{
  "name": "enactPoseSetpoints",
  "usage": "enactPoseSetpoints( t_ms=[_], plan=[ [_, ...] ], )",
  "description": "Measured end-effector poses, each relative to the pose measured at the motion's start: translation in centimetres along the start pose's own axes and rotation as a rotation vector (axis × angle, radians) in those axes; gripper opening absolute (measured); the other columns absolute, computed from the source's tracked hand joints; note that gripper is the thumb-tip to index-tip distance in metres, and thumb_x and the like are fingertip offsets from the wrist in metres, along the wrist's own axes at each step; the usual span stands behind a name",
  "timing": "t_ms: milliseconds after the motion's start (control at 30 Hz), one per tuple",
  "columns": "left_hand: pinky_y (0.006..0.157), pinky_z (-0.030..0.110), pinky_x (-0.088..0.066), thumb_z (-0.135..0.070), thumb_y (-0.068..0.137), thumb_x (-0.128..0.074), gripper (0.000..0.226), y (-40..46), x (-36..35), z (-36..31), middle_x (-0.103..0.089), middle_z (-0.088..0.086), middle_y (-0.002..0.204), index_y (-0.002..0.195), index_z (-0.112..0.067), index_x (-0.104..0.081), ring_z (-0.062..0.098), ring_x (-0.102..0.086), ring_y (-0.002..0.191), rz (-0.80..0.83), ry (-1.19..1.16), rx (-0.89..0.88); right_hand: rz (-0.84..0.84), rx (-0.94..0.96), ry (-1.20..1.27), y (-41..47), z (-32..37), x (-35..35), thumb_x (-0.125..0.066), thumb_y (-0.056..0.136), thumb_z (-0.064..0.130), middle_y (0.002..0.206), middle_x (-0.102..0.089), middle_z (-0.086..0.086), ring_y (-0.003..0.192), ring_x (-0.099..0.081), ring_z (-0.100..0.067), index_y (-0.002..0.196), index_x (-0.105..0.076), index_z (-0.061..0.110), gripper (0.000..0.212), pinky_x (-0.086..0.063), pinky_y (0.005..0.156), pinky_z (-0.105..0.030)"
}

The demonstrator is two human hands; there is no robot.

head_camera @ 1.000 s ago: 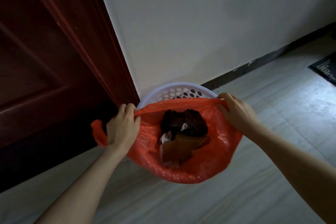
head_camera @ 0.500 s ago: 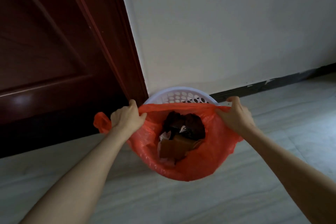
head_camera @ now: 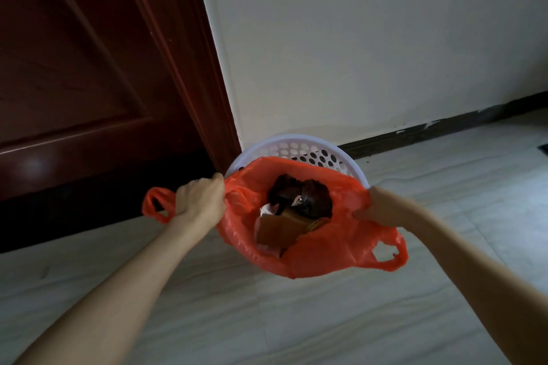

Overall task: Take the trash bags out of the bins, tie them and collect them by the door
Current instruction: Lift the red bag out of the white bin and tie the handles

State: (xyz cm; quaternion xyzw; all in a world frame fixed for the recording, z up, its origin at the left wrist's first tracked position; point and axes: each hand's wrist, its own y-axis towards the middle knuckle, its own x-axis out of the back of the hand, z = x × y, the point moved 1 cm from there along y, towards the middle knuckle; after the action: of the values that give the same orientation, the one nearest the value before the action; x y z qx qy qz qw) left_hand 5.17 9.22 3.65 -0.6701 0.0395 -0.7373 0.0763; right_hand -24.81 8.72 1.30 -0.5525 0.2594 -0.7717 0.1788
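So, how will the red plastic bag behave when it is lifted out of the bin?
The red bag is probably floppy: its film wrinkles and sags between the left hand and right hand. It seems fairly light, holding cardboard and dark scraps. The cardboard corners might poke the thin film.

Left hand [head_camera: 199, 201] and right hand [head_camera: 374, 207] both clenched.

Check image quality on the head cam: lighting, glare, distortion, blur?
Head view: dim overall, light falling from the right on the floor; door very dark with one soft glare spot low down; wide-angle lens bends door frame and baseboard; bag, bin and both hands' grip sharp, no motion blur.
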Motion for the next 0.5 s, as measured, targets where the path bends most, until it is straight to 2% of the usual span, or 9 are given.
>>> enactPoseSetpoints(
  t_ms=[67,133,233,300,400,433,500],
  plan=[
    [0.077,0.039,-0.046,-0.018,0.088,-0.046,0.018,0.1,-0.7,0.0,-0.064,0.02,0.107,0.102,-0.006,-0.051,0.039,-0.06,0.101,-0.016,-0.148,0.019,-0.091,-0.019,-0.131,-0.5,0.8,-0.4,-0.049,0.093,0.023,0.1,-0.062,-0.017,0.082,-0.059,-0.024,0.116,-0.056,0.0,0.033,-0.053,0.079,-0.032],
    [0.074,0.037,-0.045,-0.018,0.086,-0.045,0.016,0.5,-1.4,0.0,-0.064,0.022,0.103,0.093,-0.006,-0.054,0.04,-0.06,0.098,0.031,-0.391,0.085,-0.21,-0.092,-0.256,-1.1,1.4,-0.2,-0.041,0.096,0.019,0.107,-0.063,-0.016,0.089,-0.063,-0.026,0.117,-0.054,0.003,0.029,-0.051,0.075,-0.032],
    [0.069,0.03,-0.043,-0.017,0.082,-0.048,0.017,0.7,-1.9,-0.2,-0.067,0.019,0.096,0.085,-0.005,-0.059,0.036,-0.063,0.091,0.095,-0.633,0.145,-0.401,-0.194,-0.447,-1.8,1.7,0.8,-0.039,0.096,0.016,0.111,-0.064,-0.011,0.1,-0.063,-0.028,0.117,-0.056,0.008,0.028,-0.044,0.073,-0.031],
    [0.069,0.029,-0.045,-0.016,0.081,-0.049,0.021,0.5,-2.0,-0.3,-0.067,0.018,0.096,0.089,-0.003,-0.062,0.035,-0.064,0.09,0.097,-0.717,0.187,-0.503,-0.192,-0.473,-2.0,1.8,1.4,-0.039,0.094,0.011,0.108,-0.066,-0.011,0.099,-0.064,-0.029,0.111,-0.06,0.009,0.027,-0.04,0.069,-0.032],
    [0.071,0.03,-0.046,-0.014,0.081,-0.048,0.026,0.1,-2.4,-0.4,-0.066,0.018,0.097,0.099,0.0,-0.062,0.035,-0.063,0.092,0.144,-0.76,0.239,-0.557,-0.158,-0.204,-2.1,2.0,1.6,-0.043,0.087,0.011,0.098,-0.067,-0.016,0.091,-0.064,-0.035,0.102,-0.062,0.004,0.024,-0.044,0.069,-0.035],
    [0.071,0.031,-0.048,-0.014,0.081,-0.048,0.027,0.0,-2.6,-0.3,-0.067,0.019,0.095,0.097,0.001,-0.063,0.035,-0.065,0.089,0.166,-0.764,0.243,-0.516,-0.136,-0.021,-2.0,2.0,1.5,-0.048,0.085,0.015,0.094,-0.066,-0.017,0.088,-0.063,-0.035,0.1,-0.063,0.002,0.024,-0.047,0.069,-0.035],
    [0.069,0.032,-0.052,-0.013,0.079,-0.048,0.025,-0.2,-2.7,0.1,-0.07,0.02,0.084,0.09,0.003,-0.065,0.034,-0.068,0.078,0.193,-0.784,0.237,-0.287,-0.027,0.409,-2.4,2.1,1.4,-0.062,0.081,0.021,0.09,-0.067,-0.016,0.083,-0.065,-0.033,0.097,-0.065,0.0,0.027,-0.052,0.075,-0.035]
  ],
)
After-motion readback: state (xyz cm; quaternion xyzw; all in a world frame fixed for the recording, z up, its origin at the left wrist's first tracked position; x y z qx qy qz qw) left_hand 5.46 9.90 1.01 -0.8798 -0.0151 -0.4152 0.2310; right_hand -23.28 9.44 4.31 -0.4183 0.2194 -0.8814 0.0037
